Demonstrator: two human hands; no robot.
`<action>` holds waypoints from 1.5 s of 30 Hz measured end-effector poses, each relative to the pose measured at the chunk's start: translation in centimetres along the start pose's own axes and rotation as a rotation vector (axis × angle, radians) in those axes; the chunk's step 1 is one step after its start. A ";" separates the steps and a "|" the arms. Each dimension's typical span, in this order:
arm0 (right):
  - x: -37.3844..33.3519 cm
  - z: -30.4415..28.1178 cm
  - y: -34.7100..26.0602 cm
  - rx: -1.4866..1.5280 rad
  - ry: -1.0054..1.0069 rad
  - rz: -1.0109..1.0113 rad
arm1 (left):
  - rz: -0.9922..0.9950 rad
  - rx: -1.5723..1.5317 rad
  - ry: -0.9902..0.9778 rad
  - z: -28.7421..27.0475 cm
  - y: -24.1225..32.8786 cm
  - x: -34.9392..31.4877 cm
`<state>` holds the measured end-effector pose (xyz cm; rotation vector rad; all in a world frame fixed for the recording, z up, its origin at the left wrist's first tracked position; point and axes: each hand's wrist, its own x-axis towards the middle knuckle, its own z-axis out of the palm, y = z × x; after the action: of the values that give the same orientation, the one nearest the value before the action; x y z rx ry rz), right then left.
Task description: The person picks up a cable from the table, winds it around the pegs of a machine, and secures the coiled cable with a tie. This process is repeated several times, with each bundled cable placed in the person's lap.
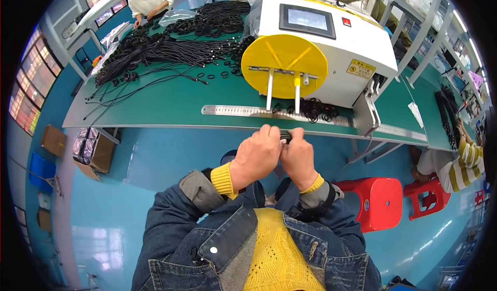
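Note:
My left hand (257, 154) and my right hand (300, 159) are together just in front of the bench edge. Both are closed around a small coil of black cable (285, 135), and most of it is hidden by the fingers. Just beyond them is a white winding machine with a yellow disc (284, 53). Two pale prongs (269, 90) stick out from the disc toward me. A pile of small black loops (317, 110) lies under the prongs, beside a long steel ruler (233, 110) fixed along the bench edge.
Long black cables (165, 50) are heaped across the left of the green bench (171, 105). A red stool (380, 204) stands at my right. An open carton (97, 152) sits on the floor at left. Other people work behind the bench and at far right.

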<state>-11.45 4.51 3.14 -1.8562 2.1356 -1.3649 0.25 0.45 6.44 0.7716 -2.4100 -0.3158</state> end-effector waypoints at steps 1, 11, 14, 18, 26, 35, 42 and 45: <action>-0.9 0.4 0.5 -0.076 -0.136 0.027 | -0.114 -0.018 -0.067 1.1 -0.3 -1.3; -4.2 2.5 5.6 0.033 -0.320 -0.115 | -0.686 -0.846 -0.622 2.5 -5.4 -3.5; -3.4 2.2 5.2 0.279 -0.225 -0.137 | -0.920 -1.175 -0.463 4.9 -6.6 -2.9; -3.2 2.4 6.1 0.335 -0.250 -0.064 | -0.935 -1.560 -0.656 4.0 -2.4 -0.8; -4.1 2.4 7.3 0.206 -0.379 -0.118 | -0.867 -1.019 -1.162 5.3 -4.8 0.6; -3.3 1.2 6.0 0.118 -0.598 -0.158 | -0.814 -1.019 -1.259 5.8 -4.8 -1.0; -6.1 5.4 6.5 0.566 -0.376 0.018 | -0.923 -1.179 -1.295 6.1 -7.1 -2.6; -5.7 5.3 6.5 0.301 -0.541 0.028 | -0.934 -1.151 -1.225 5.3 -6.8 -2.8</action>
<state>-12.23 5.46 -6.91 -1.7991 1.5902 -0.9604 2.02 -3.11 -1.71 1.1703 -1.8099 -2.8414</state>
